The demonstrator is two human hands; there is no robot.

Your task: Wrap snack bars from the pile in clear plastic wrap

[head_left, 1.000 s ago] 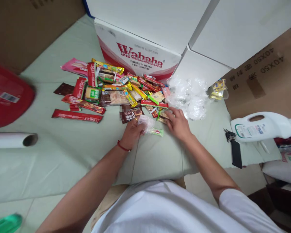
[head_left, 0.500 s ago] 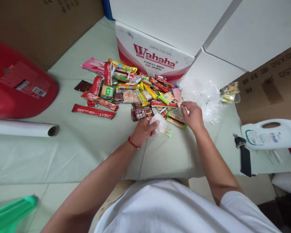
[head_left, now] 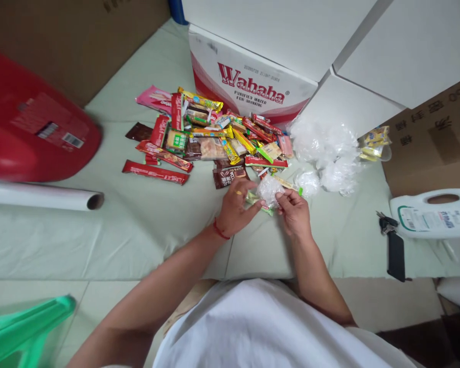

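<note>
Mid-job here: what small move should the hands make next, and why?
I'd probably close the left hand on the near-left edge of the crumpled clear plastic and gently tease it apart. The right hand already pinches its right side, the left thumb and fingers stand parted at its left, and the plastic looks tightly bunched.

The white-and-red carton (head_left: 249, 76) is marked "Wahaha®" and "PURIFIED WATER FOR DRINKING". The brown carton (head_left: 414, 163) at right bears "50" and Chinese characters. The dark-brown wrapper (head_left: 229, 177) shows "COA".
</note>
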